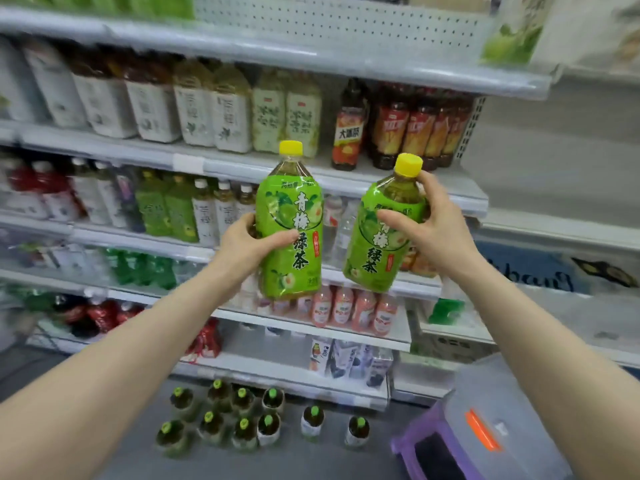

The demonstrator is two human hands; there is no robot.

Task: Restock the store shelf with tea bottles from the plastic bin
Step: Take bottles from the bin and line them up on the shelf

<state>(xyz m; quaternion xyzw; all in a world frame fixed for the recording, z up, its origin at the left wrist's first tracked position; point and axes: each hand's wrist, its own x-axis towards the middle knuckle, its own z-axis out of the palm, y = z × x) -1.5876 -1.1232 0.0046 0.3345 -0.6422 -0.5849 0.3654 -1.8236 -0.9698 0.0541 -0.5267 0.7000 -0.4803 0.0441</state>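
Two green-labelled, yellow-capped tea bottles before the shelf (346, 188): left hand (251, 240) grips the upright bottle (291, 233); right hand (433, 223) grips the right-tilted bottle (384, 237).

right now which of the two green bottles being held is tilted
The bottle in the right hand, the green bottle leaning right at its cap. The left hand holds the other bottle upright.

Two green-labelled, yellow-capped tea bottles (290, 223) (384, 233) before the shelf (346, 181), left upright, right tilted.
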